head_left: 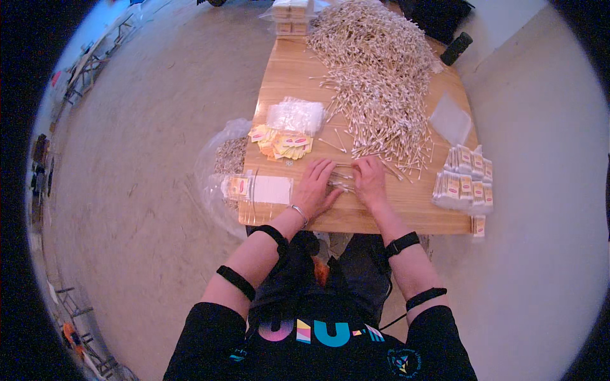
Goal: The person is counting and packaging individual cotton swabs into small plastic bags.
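Pale wooden tabletop (279, 82), near part: a few white-tipped swabs (343, 185) lie between the left hand (316, 188) and right hand (370, 181), which stand slightly apart; whether either hand's fingers grip any, an onlooker here cannot tell. Uneven pressure from the two sides could skew or scatter this small group, and a brush against the loose heap (375, 76) just beyond could mix in strays. At the near right corner, a packet (478, 227) apparently overhanging the edge might fall if nudged.
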